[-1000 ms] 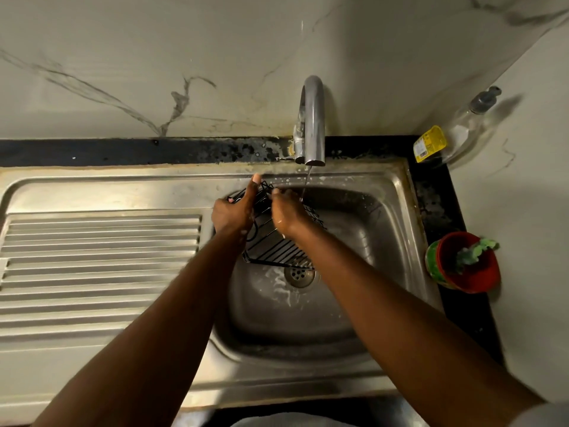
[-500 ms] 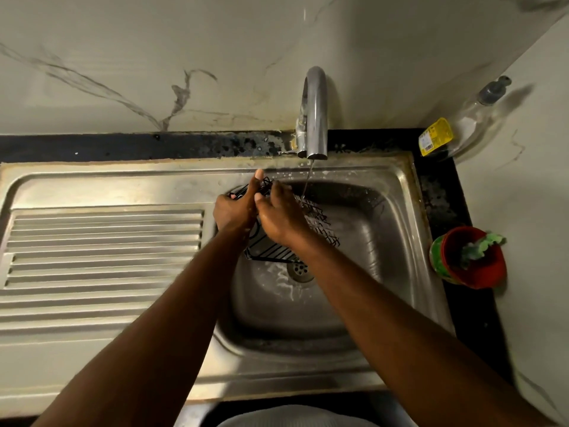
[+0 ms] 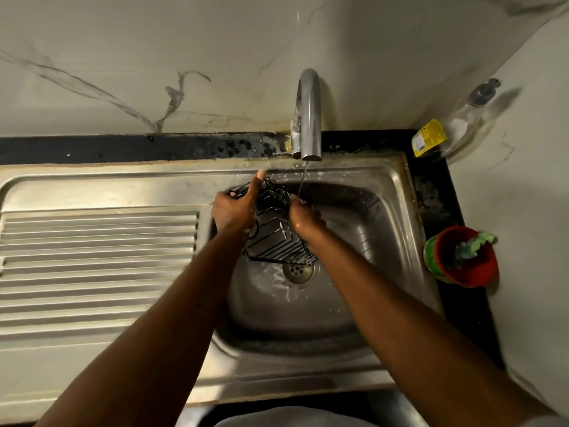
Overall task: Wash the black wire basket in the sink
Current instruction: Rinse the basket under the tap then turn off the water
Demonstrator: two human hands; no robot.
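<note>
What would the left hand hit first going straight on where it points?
The left hand, gripping the black wire basket, would probably meet the sink back rim just left of the faucet. Depth unclear.

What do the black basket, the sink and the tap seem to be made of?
Basket: thin metal wire, probably coated black; open bars show.
Sink: likely stainless steel, brushed; dull reflections and pressed ridges.
Tap: polished metal, probably chromed; bright highlights.
</note>
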